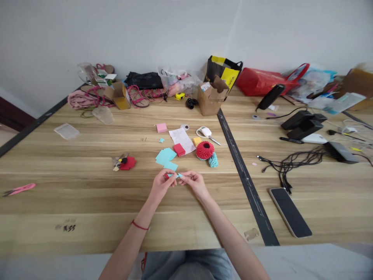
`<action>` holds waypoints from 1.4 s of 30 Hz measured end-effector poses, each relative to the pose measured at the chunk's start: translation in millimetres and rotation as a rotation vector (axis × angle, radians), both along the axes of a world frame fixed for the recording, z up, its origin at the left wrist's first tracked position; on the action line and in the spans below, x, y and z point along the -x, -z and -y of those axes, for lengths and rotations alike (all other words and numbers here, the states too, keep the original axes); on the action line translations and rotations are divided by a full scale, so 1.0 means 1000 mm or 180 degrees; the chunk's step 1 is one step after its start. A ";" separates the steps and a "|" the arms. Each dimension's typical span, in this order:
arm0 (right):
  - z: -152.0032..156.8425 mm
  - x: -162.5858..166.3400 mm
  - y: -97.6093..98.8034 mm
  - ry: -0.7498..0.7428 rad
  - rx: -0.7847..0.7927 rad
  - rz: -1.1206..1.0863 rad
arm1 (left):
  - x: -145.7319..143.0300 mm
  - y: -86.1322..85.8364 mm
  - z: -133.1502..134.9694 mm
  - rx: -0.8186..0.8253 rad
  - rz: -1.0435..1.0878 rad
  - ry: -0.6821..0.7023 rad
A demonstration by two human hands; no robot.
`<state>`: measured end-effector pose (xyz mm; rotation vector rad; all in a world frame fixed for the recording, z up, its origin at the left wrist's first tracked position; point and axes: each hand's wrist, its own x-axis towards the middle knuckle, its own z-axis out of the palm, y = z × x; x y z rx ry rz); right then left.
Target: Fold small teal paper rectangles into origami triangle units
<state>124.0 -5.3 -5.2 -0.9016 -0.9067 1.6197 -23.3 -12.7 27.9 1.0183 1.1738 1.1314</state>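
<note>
Between the fingertips of both hands is a small folded piece of light blue paper (pixel 174 176). My left hand (pixel 163 182) pinches its left side, and my right hand (pixel 192 181) pinches its right side. A bit of red shows by the left fingers; I cannot make out what it is. Just beyond the hands lie loose light blue paper sheets (pixel 165 156). Farther off are a red paper stack (pixel 179 149), a yellow paper stack (pixel 197 141) and a pink paper stack (pixel 161 128). A round red folded-paper piece (pixel 204 151) stands beside a light blue folded-paper piece (pixel 213 160).
White-handled scissors (pixel 206 132) lie near a written sheet (pixel 181 139). Pink snips (pixel 20 189) are at far left. A phone (pixel 290 212) and black cables (pixel 287 167) lie right of the black strip (pixel 247 179). A paper bag (pixel 211 97) stands at the back.
</note>
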 end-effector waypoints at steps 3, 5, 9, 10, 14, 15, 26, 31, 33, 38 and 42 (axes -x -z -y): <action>0.000 0.000 0.000 0.0022 0.0022 0.0005 | 0.000 0.001 0.000 0.0000 0.0010 0.0023; -0.001 0.001 0.000 0.0028 0.0047 -0.0015 | 0.000 0.002 0.000 0.0000 -0.0001 0.0018; -0.001 0.001 0.000 0.0028 0.0031 -0.0053 | 0.000 0.003 0.000 -0.0017 -0.0031 0.0039; -0.001 0.001 0.000 0.0037 0.0017 -0.0040 | 0.000 0.002 0.000 -0.0021 -0.0031 0.0048; 0.000 0.002 -0.001 0.0069 -0.0018 0.0002 | -0.001 0.000 0.000 -0.0040 -0.0041 0.0050; 0.000 0.002 -0.001 0.0073 -0.0012 -0.0012 | -0.001 0.000 0.000 -0.0043 -0.0056 0.0045; 0.001 0.004 0.001 0.0007 0.0214 -0.0260 | 0.000 -0.004 0.001 -0.0044 -0.0143 0.0054; 0.000 0.003 0.000 0.0104 0.0082 -0.0062 | 0.000 -0.001 0.000 -0.0029 -0.0184 0.0059; 0.000 0.002 -0.001 0.0134 0.0018 -0.0018 | 0.000 0.000 0.000 -0.0027 -0.0191 0.0058; 0.000 0.001 -0.005 0.0175 -0.0061 0.0056 | 0.001 0.002 0.001 -0.0128 -0.0189 0.0134; 0.000 0.000 -0.005 0.0055 0.0010 -0.0002 | 0.002 0.001 0.001 -0.0148 -0.0196 0.0220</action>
